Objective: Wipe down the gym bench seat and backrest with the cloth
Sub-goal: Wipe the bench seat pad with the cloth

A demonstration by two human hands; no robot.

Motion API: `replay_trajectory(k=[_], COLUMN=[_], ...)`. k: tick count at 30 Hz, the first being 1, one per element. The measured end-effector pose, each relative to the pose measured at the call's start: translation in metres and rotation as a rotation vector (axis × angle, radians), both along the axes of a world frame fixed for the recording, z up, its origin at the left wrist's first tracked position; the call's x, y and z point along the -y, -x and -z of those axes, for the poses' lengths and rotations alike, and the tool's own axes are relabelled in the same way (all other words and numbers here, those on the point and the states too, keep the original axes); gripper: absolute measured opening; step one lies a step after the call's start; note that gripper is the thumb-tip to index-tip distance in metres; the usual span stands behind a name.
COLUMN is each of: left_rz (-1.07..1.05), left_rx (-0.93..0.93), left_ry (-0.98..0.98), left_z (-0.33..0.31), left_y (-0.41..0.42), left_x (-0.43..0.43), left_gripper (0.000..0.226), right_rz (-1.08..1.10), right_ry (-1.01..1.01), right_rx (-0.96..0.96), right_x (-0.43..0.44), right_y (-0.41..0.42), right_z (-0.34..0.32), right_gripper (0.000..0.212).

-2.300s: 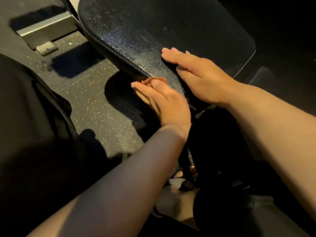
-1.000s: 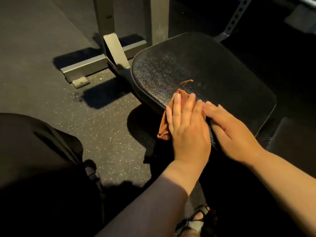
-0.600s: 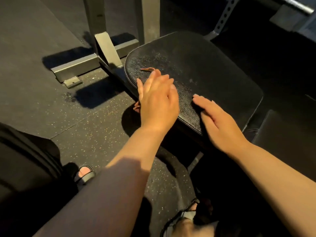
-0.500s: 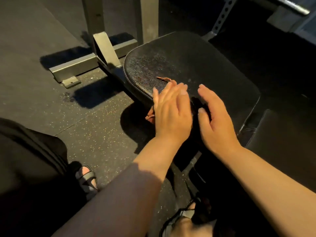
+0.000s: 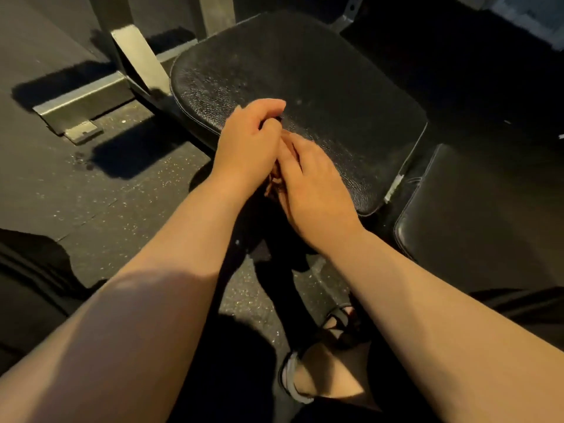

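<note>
Cloth (image 5: 275,181), rust-brown and bunched, shows only as a sliver between the two hands at the near left edge of the black bench seat (image 5: 329,83). The left hand (image 5: 247,141) curls its fingers around it over the pad. The right hand (image 5: 311,187) presses in against the cloth from the right, but its fingertips are hidden, so I cannot tell whether it grips.

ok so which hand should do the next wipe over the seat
Left, probably. The left hand lies farther onto the seat, fingers curled, with the cloth bunched at its palm. The right hand sits nearer the seat's edge, its fingertips hidden by the left.
</note>
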State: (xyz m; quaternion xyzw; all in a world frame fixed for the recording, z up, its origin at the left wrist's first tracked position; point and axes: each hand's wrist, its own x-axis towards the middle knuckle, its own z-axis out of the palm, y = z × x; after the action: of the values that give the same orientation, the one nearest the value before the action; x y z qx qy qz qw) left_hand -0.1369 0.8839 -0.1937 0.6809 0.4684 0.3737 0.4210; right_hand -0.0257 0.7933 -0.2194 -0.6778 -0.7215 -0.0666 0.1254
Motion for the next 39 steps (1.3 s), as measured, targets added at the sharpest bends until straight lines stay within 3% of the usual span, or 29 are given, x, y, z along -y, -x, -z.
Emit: replay_trajectory(k=[3,5,8,11,16,20,22,25,29,35,39], left_rz=[0.016,0.006,-0.002,0.025,0.103,0.102,0.083,0.057,0.071,0.057,0.092], left_rx=[-0.264,-0.329,-0.308,-0.369,-0.389,-0.386,-0.376,-0.345,-0.326,-0.351,-0.363], left_ry=[-0.178,-0.259,-0.316,-0.411,-0.504,-0.533,-0.533,-0.511,-0.523,-0.539,-0.512], left_z=[0.008,0.011,0.018,0.028,0.037,0.041,0.043,0.044,0.044,0.045,0.043], left_y=[-0.014,-0.019,-0.024,-0.026,-0.011,-0.011,-0.014,-0.017,-0.015,-0.016,-0.013], left_x=[0.011,0.019,0.030,0.033,0.028,0.024,0.025,0.026,0.026,0.026,0.019], left_gripper=[0.045,0.043,0.042,0.043,0.044,0.043,0.042,0.039,0.039,0.041,0.042], right_rz=[0.043,0.107,0.127,0.134,0.048,-0.068,0.009,0.108,0.097,-0.076,0.110], right_ry=[0.002,-0.007,-0.047,-0.132,-0.094,-0.022,-0.011,-0.030,-0.042,-0.162,-0.125], right_rx=[-0.029,-0.061,-0.083,-0.204,-0.052,-0.038,-0.090,-0.163,-0.248,-0.155,-0.096], right_x=[0.059,0.088,0.092,0.068,0.030,0.068,0.093,0.104,0.095,0.057,0.012], right_y=[-0.037,-0.056,-0.062,-0.042,-0.016,-0.052,-0.072,-0.086,-0.077,-0.046,-0.010], right_z=[0.002,0.004,0.009,0.013,0.015,0.007,0.005,0.006,0.009,0.008,0.004], right_gripper=[0.039,0.043,0.063,0.038,0.049,0.039,0.034,0.054,0.056,0.048,0.061])
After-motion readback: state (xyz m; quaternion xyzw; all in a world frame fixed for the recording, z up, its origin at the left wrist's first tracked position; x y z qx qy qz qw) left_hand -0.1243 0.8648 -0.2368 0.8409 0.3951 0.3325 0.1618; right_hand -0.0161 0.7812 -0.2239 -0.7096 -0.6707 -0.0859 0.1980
